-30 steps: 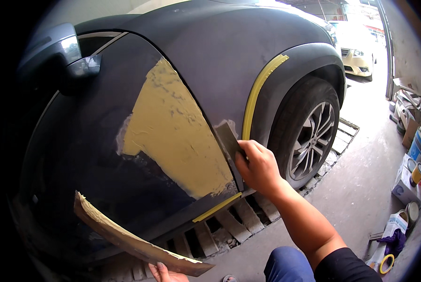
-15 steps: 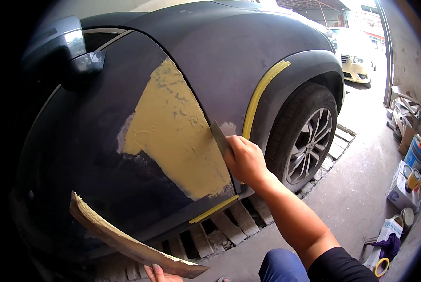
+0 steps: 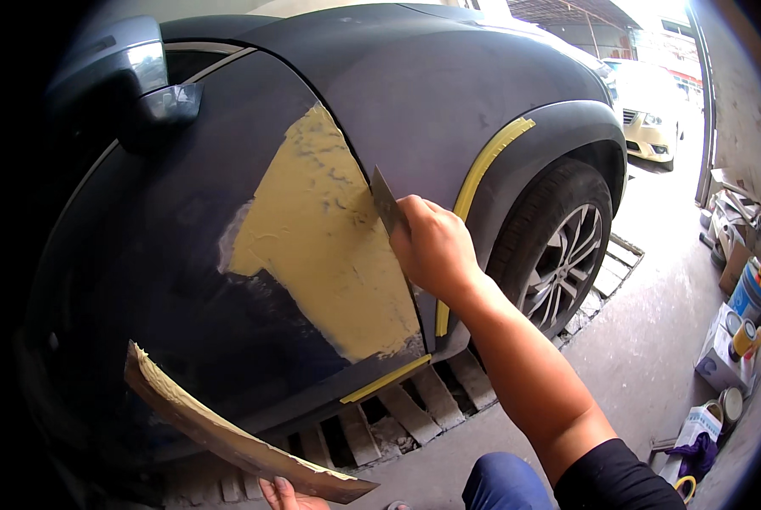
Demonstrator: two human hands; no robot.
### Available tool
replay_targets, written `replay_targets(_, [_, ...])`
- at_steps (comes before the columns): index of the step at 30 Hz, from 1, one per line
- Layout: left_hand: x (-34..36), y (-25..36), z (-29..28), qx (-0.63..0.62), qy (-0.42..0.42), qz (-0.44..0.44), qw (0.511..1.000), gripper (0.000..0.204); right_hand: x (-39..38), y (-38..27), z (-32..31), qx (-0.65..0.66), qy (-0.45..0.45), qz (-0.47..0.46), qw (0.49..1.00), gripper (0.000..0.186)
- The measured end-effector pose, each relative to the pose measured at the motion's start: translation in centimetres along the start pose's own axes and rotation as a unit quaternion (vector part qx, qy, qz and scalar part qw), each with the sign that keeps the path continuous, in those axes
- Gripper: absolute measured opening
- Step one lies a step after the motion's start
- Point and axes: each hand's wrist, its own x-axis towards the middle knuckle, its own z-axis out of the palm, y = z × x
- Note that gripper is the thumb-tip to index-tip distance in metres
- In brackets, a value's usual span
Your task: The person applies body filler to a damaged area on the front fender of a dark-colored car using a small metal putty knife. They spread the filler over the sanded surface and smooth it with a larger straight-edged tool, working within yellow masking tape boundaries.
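Observation:
My right hand [image 3: 438, 251] grips a thin metal spreader [image 3: 385, 194], its blade at the right edge of a pale yellow filler patch [image 3: 308, 246] on the dark car door [image 3: 168, 255], along the panel gap. My left hand [image 3: 289, 493] holds a long, narrow, slightly curved board [image 3: 219, 433] at the lower left, loaded along its top with yellow filler; its fingers are curled round the near end. Yellow tape [image 3: 491, 161] runs round the wheel arch, and another strip [image 3: 385, 378] runs along the door's lower edge.
The front wheel [image 3: 563, 263] stands by slotted floor boards [image 3: 414, 408]. Along the right wall lie cans, a blue bucket [image 3: 750, 293], a box [image 3: 714, 361], a purple cloth [image 3: 699, 455] and scrap pieces. A pale car [image 3: 653, 127] stands outside. A wing mirror [image 3: 134, 76] juts out at upper left.
My right hand with the spreader has moved up along the patch's right edge, away from the lower part of the gap. The left hand and loaded board have shifted slightly left in view.

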Motion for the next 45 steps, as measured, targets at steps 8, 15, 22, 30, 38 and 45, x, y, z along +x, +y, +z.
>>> replay_targets(8, [0.1,0.0,-0.3,-0.008,0.017,-0.012,1.000,0.043,2.3,-0.6,-0.2,-0.009,0.005,-0.020,1.000,0.013])
replay_targets(15, [0.2,0.0,-0.4,-0.005,0.011,0.007,1.000,0.044,3.8,-1.1,-0.3,-0.030,0.005,-0.030,0.999,0.015])
replay_targets(22, [0.3,0.1,-0.2,0.002,0.027,0.002,1.000,0.042,5.7,-1.8,-0.3,-0.045,-0.002,-0.034,0.998,0.015])
replay_targets(30, [0.6,0.1,-0.3,-0.022,0.002,0.008,1.000,0.041,7.9,-3.1,-1.0,-0.074,-0.002,-0.014,0.997,0.014])
replay_targets(38, [0.8,0.1,-0.9,-0.049,0.013,-0.014,0.999,0.039,10.0,-4.2,-1.4,-0.097,-0.012,-0.030,0.995,0.013])
replay_targets(45, [1.0,0.1,-1.2,-0.071,0.015,-0.024,0.997,0.039,11.8,-5.2,-1.7,-0.116,-0.027,-0.016,0.993,0.013])
